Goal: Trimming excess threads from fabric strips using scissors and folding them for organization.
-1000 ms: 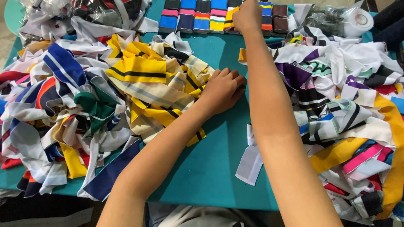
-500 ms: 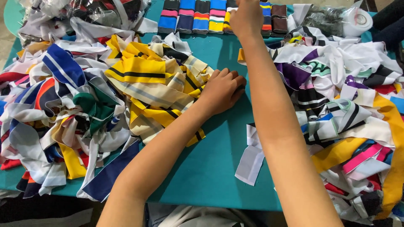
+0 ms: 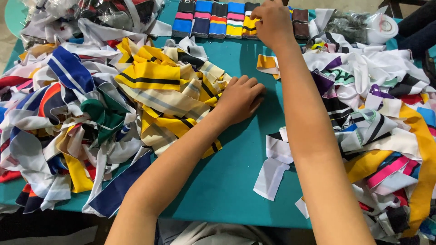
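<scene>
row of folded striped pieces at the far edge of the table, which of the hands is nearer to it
Right. The right hand reaches onto the row of folded striped pieces, touching its yellow one. The left hand rests well short of it, on the teal table beside the yellow fabric pile.

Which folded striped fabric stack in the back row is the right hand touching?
The yellow-and-black striped folded stack, under the right hand; its neighbours are blue or dark.

Two bare forearms, no sleeves, left hand and right hand without rings, gloves or watch
</scene>
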